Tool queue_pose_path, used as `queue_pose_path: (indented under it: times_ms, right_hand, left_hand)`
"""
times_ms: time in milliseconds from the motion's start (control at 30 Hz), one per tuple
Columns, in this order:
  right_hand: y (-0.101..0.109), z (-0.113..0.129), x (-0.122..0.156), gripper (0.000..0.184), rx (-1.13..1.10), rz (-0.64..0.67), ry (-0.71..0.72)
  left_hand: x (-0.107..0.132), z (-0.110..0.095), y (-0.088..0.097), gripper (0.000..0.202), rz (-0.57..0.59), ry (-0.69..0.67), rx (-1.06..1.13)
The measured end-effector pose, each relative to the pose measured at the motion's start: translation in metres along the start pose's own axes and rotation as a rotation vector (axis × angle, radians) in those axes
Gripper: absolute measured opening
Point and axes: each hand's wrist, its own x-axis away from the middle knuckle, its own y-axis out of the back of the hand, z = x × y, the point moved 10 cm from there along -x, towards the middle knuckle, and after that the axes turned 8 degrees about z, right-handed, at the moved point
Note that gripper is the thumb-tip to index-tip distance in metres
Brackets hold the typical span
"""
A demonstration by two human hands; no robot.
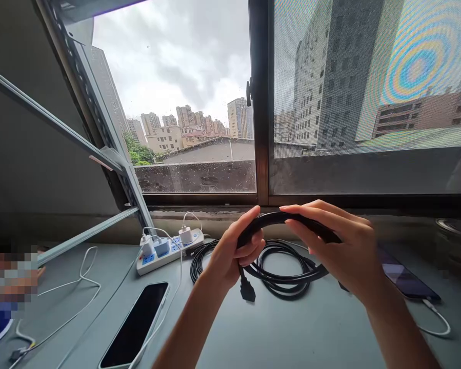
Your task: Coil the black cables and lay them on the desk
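Observation:
Both my hands hold a coiled black cable (287,279) up over the grey table (276,333), in front of the window. My left hand (236,253) is closed round the left side of the coil, and the cable's black plug (247,290) hangs just below it. My right hand (341,246) grips the top right of the coil, its fingers curled over the strands. Several loops sag beneath my hands. More black cable (199,256) lies on the table behind my left hand.
A white power strip (168,248) with plugged-in chargers lies at the back left, white wires trailing from it. A dark phone (136,325) lies at the front left, another phone (405,279) under my right wrist. A slanted metal frame (111,154) rises on the left.

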Motion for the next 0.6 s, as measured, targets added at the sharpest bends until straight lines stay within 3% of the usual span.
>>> queue_pose_path:
  times_ms: [200, 433, 600]
  right_hand:
    - [-0.007, -0.018, -0.001, 0.017, -0.040, 0.057, -0.100]
    - [-0.008, -0.032, -0.002, 0.018, 0.082, 0.033, -0.142]
    - [0.000, -0.033, 0.001, 0.016, 0.102, 0.012, -0.169]
  left_hand:
    - [-0.005, -0.004, 0.005, 0.059, -0.030, -0.039, -0.084]
    - [-0.014, 0.009, 0.014, 0.053, -0.203, -0.062, -0.077]
    - [-0.017, 0.015, 0.005, 0.055, -0.146, -0.085, -0.092]
